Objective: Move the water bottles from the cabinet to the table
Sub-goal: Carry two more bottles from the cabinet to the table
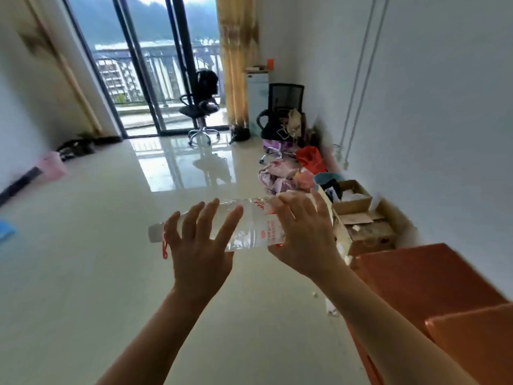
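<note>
1 water bottle (249, 229) held sideways in air, left of orange surface (416, 273); long axis left-right, cap (155, 232) leftward. 2 hands on it, fingers spread straight: left hand (198, 245) nearer cap, right hand (302, 234) over label (271, 232) end.

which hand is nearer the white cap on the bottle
Left. The left hand lies against the neck of the water bottle, right beside the white cap. The right hand is at the opposite, red-labelled end.
</note>
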